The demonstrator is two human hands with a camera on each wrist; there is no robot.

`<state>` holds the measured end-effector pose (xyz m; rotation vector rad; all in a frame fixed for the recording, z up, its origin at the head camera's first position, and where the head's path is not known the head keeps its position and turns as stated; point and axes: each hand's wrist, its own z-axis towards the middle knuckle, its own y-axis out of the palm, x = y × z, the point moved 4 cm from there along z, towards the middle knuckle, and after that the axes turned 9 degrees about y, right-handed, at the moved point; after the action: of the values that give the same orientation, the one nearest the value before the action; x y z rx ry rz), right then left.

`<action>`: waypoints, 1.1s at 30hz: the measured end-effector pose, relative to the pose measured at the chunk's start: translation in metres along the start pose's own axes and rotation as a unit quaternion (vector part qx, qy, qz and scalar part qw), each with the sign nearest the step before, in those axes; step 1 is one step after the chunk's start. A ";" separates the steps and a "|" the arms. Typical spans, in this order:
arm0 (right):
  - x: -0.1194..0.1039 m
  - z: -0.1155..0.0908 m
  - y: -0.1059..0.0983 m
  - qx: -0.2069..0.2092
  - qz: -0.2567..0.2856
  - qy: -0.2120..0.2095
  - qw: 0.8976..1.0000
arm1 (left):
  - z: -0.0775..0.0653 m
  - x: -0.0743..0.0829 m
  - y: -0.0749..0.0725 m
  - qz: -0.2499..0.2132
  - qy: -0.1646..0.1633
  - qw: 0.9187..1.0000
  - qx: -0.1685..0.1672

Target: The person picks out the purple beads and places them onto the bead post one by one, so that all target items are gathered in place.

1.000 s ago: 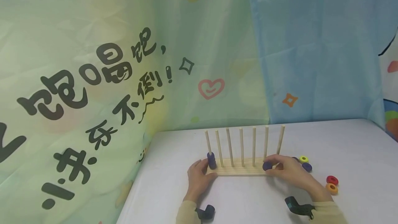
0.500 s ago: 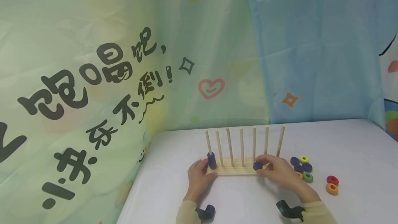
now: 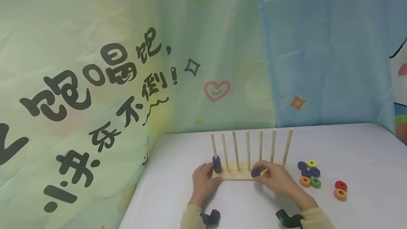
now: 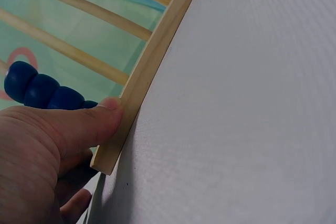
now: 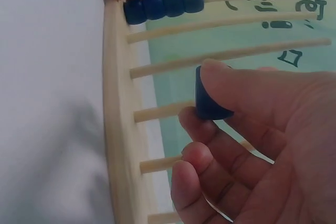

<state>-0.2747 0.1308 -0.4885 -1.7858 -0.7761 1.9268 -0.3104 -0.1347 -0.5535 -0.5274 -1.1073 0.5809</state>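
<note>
A wooden peg rack (image 3: 236, 176) with several upright pegs stands on the white table. Several dark blue beads (image 3: 217, 164) are stacked on its leftmost peg. My left hand (image 3: 203, 183) grips the left end of the base, its thumb (image 4: 100, 121) pressed on the front edge near the stack. Between thumb and fingers, my right hand (image 3: 278, 177) pinches another dark blue bead (image 5: 210, 95). That bead is in front of the middle pegs, off any peg, and its hole does not show.
To the right of the rack lies a group of loose rings: blue (image 3: 314, 171), yellow (image 3: 311, 164), green (image 3: 315, 182) and orange (image 3: 305, 181). Farther right are a red ring (image 3: 341, 186) and another orange ring (image 3: 340, 194). Printed curtains (image 3: 222, 45) hang behind the table.
My right hand has moved left along the rack with the blue bead, from the right-hand pegs to the middle ones, uncovering the loose rings. My left hand stays on the base.
</note>
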 end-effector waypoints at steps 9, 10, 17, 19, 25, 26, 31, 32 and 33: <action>-0.004 0.002 0.025 -0.035 0.019 -0.038 0.999 | -0.001 0.000 0.000 -0.003 -0.022 1.000 -0.004; -0.005 0.002 0.029 -0.037 0.019 -0.045 0.998 | 0.000 0.000 0.000 -0.004 -0.025 1.000 -0.007; -0.013 0.000 0.049 -0.042 0.018 -0.077 0.996 | 0.001 0.000 0.000 0.003 -0.012 1.000 -0.004; -0.015 -0.001 0.054 -0.046 0.017 -0.078 0.996 | 0.001 0.000 0.000 0.001 -0.015 1.000 -0.004; -0.024 -0.004 0.060 -0.049 0.012 -0.101 0.994 | 0.001 0.000 0.000 0.004 -0.016 1.000 -0.006; -0.026 -0.005 0.061 -0.046 0.010 -0.106 0.993 | 0.001 0.000 0.000 0.005 -0.014 1.000 -0.006; -0.034 -0.006 0.061 -0.035 0.010 -0.115 0.993 | 0.002 0.002 -0.001 0.010 0.005 1.000 -0.001; -0.035 -0.006 0.061 -0.034 0.012 -0.114 0.993 | 0.002 0.002 -0.002 0.010 0.009 1.000 0.000; -0.036 -0.006 0.061 -0.033 0.014 -0.113 0.993 | 0.002 0.002 -0.001 0.010 0.011 1.000 0.001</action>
<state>-0.2598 0.0619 -0.5002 -1.6400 -0.9030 2.1713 -0.3111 -0.1341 -0.5505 -0.5425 -1.0815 0.5911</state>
